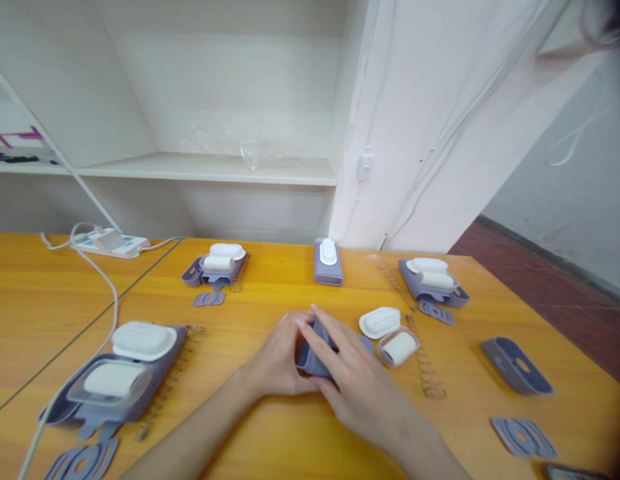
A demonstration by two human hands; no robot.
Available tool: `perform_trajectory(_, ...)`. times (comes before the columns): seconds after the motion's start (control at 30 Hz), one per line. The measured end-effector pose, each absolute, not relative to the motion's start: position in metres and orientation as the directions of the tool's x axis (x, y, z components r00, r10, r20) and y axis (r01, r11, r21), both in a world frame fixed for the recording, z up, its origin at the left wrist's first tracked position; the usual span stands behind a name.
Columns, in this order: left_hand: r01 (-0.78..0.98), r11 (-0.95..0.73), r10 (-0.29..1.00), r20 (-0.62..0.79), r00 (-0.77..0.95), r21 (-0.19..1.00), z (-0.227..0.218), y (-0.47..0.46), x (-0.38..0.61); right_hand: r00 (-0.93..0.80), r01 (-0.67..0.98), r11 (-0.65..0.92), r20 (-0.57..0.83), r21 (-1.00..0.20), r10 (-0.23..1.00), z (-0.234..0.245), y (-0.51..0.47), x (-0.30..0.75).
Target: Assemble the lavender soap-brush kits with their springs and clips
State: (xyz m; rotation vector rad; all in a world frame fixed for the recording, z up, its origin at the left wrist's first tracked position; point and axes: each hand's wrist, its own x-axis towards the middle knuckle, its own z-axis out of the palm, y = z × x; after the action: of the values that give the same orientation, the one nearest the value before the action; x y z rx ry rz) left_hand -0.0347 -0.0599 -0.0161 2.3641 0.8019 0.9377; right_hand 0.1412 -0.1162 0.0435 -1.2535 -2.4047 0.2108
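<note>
Both my hands meet at the middle of the yellow wooden table (300, 440). My left hand (277, 360) and my right hand (347, 373) are closed around a grey-purple plastic housing (313, 357), gripping it from either side, with the right fingers laid over its top. Most of the housing is hidden under my fingers. Just right of my hands lie a white oval cap (379, 322) and a clear tray holding a white roller (399, 347). A long metal spring (425, 363) stretches beside them.
Sets of the same parts sit at the near left (123, 370), far left (217, 263) and far right (433, 280). An assembled unit (328, 261) stands at the back. An empty housing (515, 363) and flat purple pieces (523, 437) lie at right. A power strip (113, 243) with cable is at far left.
</note>
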Motion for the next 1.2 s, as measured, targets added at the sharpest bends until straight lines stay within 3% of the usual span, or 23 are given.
perform_trajectory(0.23,0.312,-0.612,0.719,0.348,0.601,0.726,-0.019,-0.054,-0.035,-0.455,0.729,0.534,0.28,-0.427,0.845,0.037,-0.109,0.15)
perform_trajectory(0.47,0.353,-0.427,0.836,0.214,0.506,0.833,-0.014,-0.044,-0.038,-0.392,0.83,0.445,0.216,-0.337,0.894,0.029,-0.105,0.165)
perform_trajectory(0.63,0.346,-0.38,0.84,0.163,0.517,0.858,-0.014,-0.039,-0.041,-0.389,0.832,0.439,0.208,-0.338,0.898,0.02,-0.104,0.167)
perform_trajectory(0.93,0.37,-0.352,0.888,0.182,0.423,0.86,-0.016,-0.038,-0.039,-0.348,0.85,0.432,0.295,-0.301,0.89,0.021,-0.096,0.178)
perform_trajectory(1.2,0.442,-0.407,0.895,0.251,0.369,0.799,-0.02,-0.036,-0.038,-0.092,0.963,0.162,0.304,-0.214,0.948,0.026,-0.079,0.222)
